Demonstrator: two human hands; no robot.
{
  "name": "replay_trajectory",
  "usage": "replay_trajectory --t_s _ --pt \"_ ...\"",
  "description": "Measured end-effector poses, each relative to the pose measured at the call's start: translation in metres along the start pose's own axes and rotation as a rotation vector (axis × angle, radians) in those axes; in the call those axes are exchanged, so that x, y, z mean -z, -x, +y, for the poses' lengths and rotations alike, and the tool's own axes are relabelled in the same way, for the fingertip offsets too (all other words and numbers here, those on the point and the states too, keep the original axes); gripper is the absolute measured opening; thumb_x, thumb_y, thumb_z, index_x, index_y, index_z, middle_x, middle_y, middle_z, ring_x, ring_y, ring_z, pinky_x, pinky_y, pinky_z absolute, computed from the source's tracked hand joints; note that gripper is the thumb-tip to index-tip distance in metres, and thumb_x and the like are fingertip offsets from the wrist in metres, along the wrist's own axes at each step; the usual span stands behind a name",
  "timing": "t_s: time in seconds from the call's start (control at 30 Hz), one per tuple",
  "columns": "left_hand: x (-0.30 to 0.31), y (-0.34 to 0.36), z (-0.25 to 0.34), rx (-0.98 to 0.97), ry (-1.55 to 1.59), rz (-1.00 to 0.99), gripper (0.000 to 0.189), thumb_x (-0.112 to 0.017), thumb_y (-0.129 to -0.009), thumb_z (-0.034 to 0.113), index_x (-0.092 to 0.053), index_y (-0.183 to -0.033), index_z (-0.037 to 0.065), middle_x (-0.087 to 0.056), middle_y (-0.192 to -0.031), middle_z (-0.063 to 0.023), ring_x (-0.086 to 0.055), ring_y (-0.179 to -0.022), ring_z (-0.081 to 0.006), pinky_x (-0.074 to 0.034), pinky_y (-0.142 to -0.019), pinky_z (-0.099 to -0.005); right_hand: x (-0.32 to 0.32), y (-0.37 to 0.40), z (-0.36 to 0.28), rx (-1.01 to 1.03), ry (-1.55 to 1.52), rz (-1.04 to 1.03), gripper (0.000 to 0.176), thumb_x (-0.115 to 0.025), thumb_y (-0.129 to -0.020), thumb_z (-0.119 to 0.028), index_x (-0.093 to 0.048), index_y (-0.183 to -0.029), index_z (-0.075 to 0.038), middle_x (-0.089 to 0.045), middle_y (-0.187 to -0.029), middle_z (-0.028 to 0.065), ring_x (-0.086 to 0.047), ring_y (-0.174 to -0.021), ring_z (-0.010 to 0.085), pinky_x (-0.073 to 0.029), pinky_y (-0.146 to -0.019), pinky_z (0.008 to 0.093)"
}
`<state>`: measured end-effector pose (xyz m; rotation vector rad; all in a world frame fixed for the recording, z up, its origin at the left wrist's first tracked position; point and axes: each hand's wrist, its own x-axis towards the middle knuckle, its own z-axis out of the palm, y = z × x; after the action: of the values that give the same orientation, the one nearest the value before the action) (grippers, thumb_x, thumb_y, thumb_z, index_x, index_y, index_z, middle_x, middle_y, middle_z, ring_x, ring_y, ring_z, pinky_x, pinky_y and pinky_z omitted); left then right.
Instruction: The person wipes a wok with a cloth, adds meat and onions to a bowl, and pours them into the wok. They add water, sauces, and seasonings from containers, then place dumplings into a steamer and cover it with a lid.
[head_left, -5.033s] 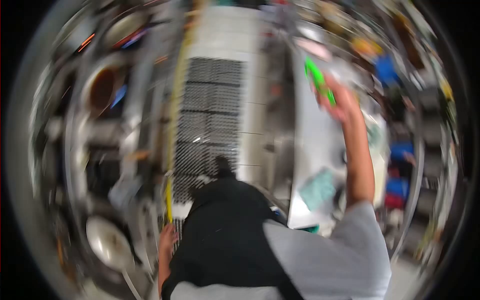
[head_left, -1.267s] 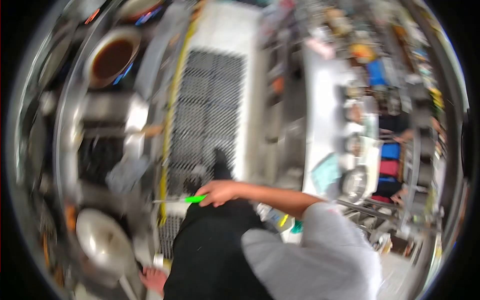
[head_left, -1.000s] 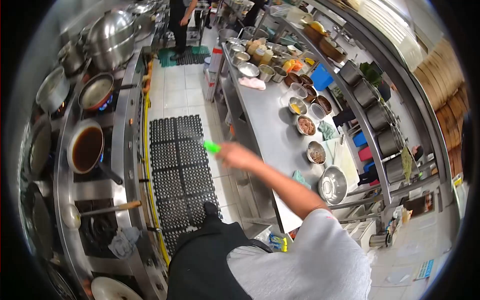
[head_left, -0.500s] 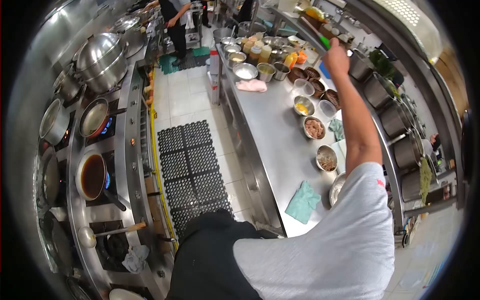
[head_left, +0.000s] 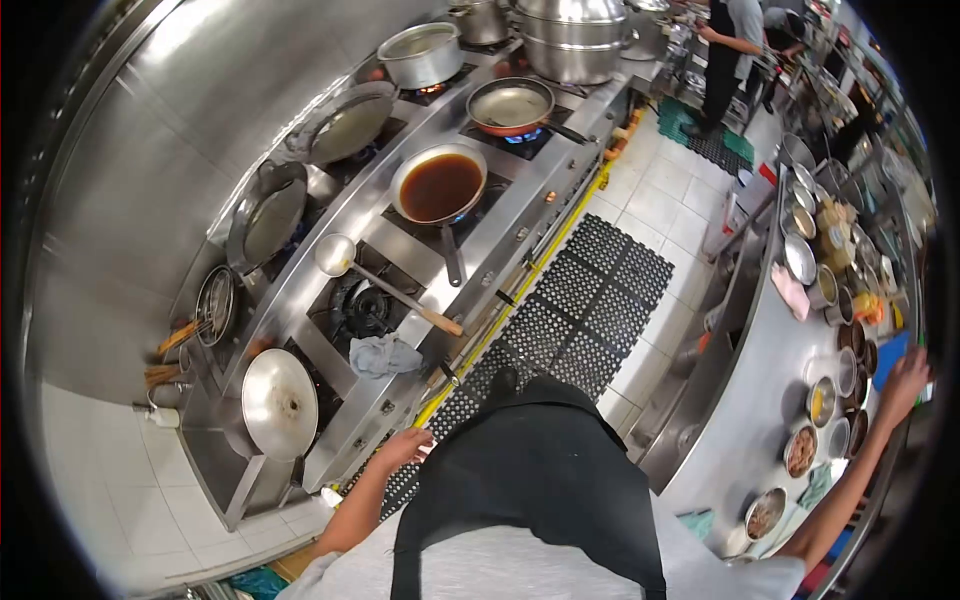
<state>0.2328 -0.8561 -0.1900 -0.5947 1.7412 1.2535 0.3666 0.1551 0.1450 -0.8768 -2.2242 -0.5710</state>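
Observation:
My left hand [head_left: 405, 448] hangs beside the front of the stove with its fingers loosely apart, and nothing is in it. Stretched out over the far side of the steel counter [head_left: 705, 450], my right hand [head_left: 905, 375] has its fingers closed. A sliver of something pale green shows at its edge; its kind cannot be made out. Close to this hand are a blue board [head_left: 890, 360] and a row of small dark bowls. Nearer me along the counter stand a bowl of yellow egg [head_left: 821, 400], a bowl of raw meat [head_left: 800, 452] and another bowl of meat strips [head_left: 766, 512].
On the stove, a pan of brown sauce [head_left: 440, 188] and a red-sided pan [head_left: 510, 105] sit by lit burners. A ladle [head_left: 400, 295], a grey cloth [head_left: 385, 355] and a wok [head_left: 280, 405] lie nearer. A rubber mat [head_left: 590, 290] covers the floor. Co-workers [head_left: 735, 50] stand beyond.
The view has swung left toward the stove. My left hand has come into view. My right hand, earlier on a green handle at the shelf, now shows lower, beside the blue board.

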Motion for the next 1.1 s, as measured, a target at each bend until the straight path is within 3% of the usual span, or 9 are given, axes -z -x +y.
replay_trajectory --t_s 0.1,0.17,0.23,0.3,0.57,0.73,0.93,1.07,1.1 --pt "-0.010 -0.016 0.034 -0.045 -0.088 0.026 0.035 -0.061 -0.100 0.042 -0.066 -0.108 0.007 -0.068 -0.097 -0.0040 -0.065 -0.070 -0.0140 -0.052 -0.066 -0.0293 -0.045 0.085 -0.082 0.108 -0.678 -0.556 0.017 -0.059 -0.094 -0.008 -0.064 -0.108 0.000 -0.067 -0.103 0.0192 -0.065 -0.096 0.0345 -0.050 -0.088 0.0432" --pt "-0.014 -0.030 0.057 -0.083 -0.153 -0.016 0.033 -0.059 -0.101 0.041 -0.065 -0.106 0.009 -0.066 -0.094 -0.0008 -0.064 -0.074 -0.0124 -0.050 -0.067 -0.0297 0.080 0.136 -0.244 0.203 -0.475 -1.272 0.036 -0.074 -0.087 -0.036 -0.073 -0.105 -0.005 -0.075 -0.094 0.0124 -0.071 -0.089 0.0292 -0.055 -0.081 0.0408" --pt "-0.016 -0.063 0.061 -0.094 -0.146 -0.050 0.032 -0.059 -0.102 0.041 -0.065 -0.103 0.009 -0.066 -0.092 -0.0013 -0.063 -0.071 -0.0119 -0.049 -0.063 -0.0283 0.088 0.196 -0.287 0.624 -0.421 -2.139 0.037 -0.076 -0.081 -0.041 -0.080 -0.108 -0.016 -0.078 -0.106 0.0077 -0.072 -0.097 0.0211 -0.056 -0.087 0.0360" --pt "-0.021 -0.067 0.086 -0.200 -0.165 -0.126 0.034 -0.060 -0.102 0.042 -0.067 -0.102 0.008 -0.066 -0.089 -0.0017 -0.062 -0.070 -0.0114 -0.050 -0.061 -0.0277 0.128 0.240 -0.349 0.888 -0.141 -2.468 0.042 -0.070 -0.084 -0.042 -0.077 -0.113 -0.012 -0.076 -0.114 0.0105 -0.071 -0.103 0.0228 -0.054 -0.092 0.0370" --pt "-0.036 -0.088 0.097 -0.143 0.081 -0.040 0.032 -0.060 -0.102 0.040 -0.066 -0.112 0.010 -0.068 -0.102 0.0000 -0.064 -0.080 -0.0105 -0.051 -0.070 -0.0253 0.147 0.343 -0.676 0.185 -1.303 -2.278 0.042 -0.070 -0.085 -0.041 -0.076 -0.115 -0.011 -0.076 -0.116 0.0111 -0.071 -0.104 0.0230 -0.054 -0.092 0.0371" --pt "-0.040 -0.138 0.120 -0.206 0.475 0.004 0.036 -0.060 -0.102 0.041 -0.061 -0.121 0.010 -0.066 -0.119 -0.0026 -0.065 -0.101 -0.0161 -0.053 -0.087 -0.0357 0.142 0.338 -0.716 0.016 -1.354 -2.179 0.043 -0.069 -0.086 -0.041 -0.076 -0.116 -0.011 -0.075 -0.117 0.0115 -0.071 -0.105 0.0232 -0.053 -0.092 0.0372" --pt "-0.033 -0.156 0.197 -0.206 1.426 -0.130 0.051 -0.061 -0.097 0.052 -0.056 -0.125 0.010 -0.062 -0.127 -0.0099 -0.057 -0.124 -0.0353 -0.029 -0.116 -0.0596 0.131 0.328 -0.716 0.009 -1.308 -2.131 0.043 -0.068 -0.087 -0.040 -0.075 -0.117 -0.010 -0.075 -0.118 0.0119 -0.070 -0.106 0.0233 -0.053 -0.093 0.0372" --pt "-0.015 -0.171 0.202 -0.254 1.496 -0.041 0.042 -0.073 -0.091 0.049 -0.057 -0.099 0.011 -0.064 -0.100 -0.0074 -0.065 -0.097 -0.0309 -0.052 -0.092 -0.0505 0.129 0.322 -0.720 0.025 -1.297 -2.116 0.043 -0.068 -0.088 -0.040 -0.074 -0.118 -0.009 -0.074 -0.118 0.0123 -0.070 -0.107 0.0234 -0.053 -0.093 0.0373" --pt "-0.013 -0.170 0.207 -0.235 1.510 0.081 0.037 -0.075 -0.092 0.042 -0.052 -0.095 0.013 -0.057 -0.083 -0.0058 -0.061 -0.072 -0.0231 -0.055 -0.066 -0.0385 0.127 0.320 -0.720 0.025 -1.301 -2.110 0.043 -0.068 -0.088 -0.040 -0.074 -0.118 -0.009 -0.074 -0.118 0.0123 -0.070 -0.107 0.0234 -0.053 -0.093 0.0373"
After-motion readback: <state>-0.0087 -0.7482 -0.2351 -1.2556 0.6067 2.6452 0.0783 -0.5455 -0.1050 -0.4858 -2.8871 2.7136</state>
